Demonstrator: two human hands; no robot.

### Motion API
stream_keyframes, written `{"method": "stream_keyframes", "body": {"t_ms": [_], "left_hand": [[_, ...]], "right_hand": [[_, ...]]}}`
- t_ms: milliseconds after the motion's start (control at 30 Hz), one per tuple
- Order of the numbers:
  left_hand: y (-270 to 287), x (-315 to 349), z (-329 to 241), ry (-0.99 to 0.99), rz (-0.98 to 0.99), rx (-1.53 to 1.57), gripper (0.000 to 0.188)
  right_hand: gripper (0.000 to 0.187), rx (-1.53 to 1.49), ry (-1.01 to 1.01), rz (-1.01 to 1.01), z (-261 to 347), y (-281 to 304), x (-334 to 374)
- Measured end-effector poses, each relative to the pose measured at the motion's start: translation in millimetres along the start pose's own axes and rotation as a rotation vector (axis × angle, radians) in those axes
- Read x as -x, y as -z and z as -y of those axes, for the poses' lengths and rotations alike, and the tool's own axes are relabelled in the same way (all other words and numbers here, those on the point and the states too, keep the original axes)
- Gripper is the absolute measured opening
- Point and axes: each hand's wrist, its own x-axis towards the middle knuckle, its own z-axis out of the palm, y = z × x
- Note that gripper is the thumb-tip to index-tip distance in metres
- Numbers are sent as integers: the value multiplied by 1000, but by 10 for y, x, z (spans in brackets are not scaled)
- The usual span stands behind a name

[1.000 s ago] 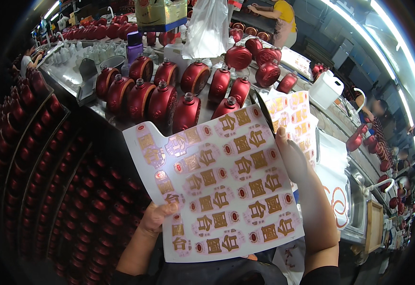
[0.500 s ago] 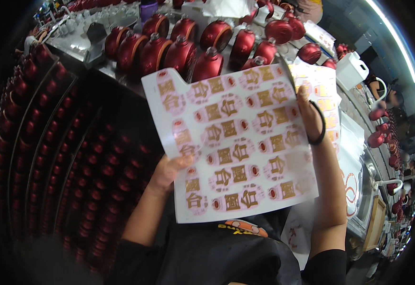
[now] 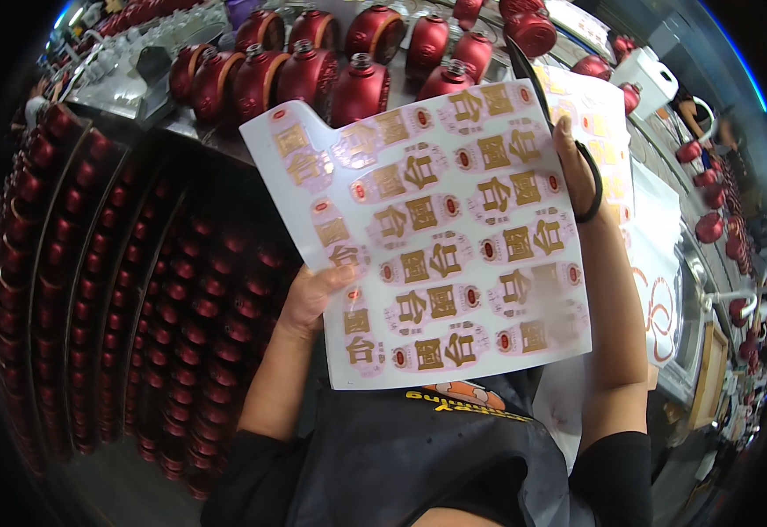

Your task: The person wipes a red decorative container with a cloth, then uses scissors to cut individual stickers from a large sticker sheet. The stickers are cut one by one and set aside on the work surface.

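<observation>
Now filling more of the view than a moment ago: large white sheet of pink-and-gold printed labels (image 3: 436, 237), tilted closer and angled up toward 1 o'clock. Gripping its left edge at 9 o'clock with left hand (image 3: 313, 294); right hand (image 3: 577, 167) pinching the top right edge at 2 o'clock, black scissors (image 3: 568, 132) hooked on the fingers. Hiding much of the counter (image 3: 129, 79) behind; glossy dark-red ceramic jars (image 3: 313, 75) lining up at 11 o'clock, more racked at 8 o'clock
</observation>
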Motion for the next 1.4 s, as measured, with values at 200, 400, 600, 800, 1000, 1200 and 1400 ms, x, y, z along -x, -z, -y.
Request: {"method": "stream_keyframes", "body": {"t_ms": [200, 400, 600, 800, 1000, 1200, 1400], "left_hand": [[123, 9, 86, -58, 54, 158, 62], [146, 118, 88, 91, 172, 475, 64], [-136, -108, 130, 154, 299, 540, 60], [-513, -465, 235, 104, 241, 290, 47], [-701, -757, 471, 65, 374, 57, 36], [-986, -967, 661, 31, 398, -52, 40], [-919, -978, 481, 31, 358, -9, 40]], "right_hand": [[46, 37, 343, 208, -50, 293, -73], [46, -99, 397, 119, -158, 433, -79], [42, -506, 411, 75, -122, 221, -4], [42, -569, 409, -7, -111, 93, 136], [43, -551, 410, -94, -114, 123, 208], [44, -528, 434, -276, -206, 491, 335], [46, -507, 464, -503, -267, 1373, 728]]}}
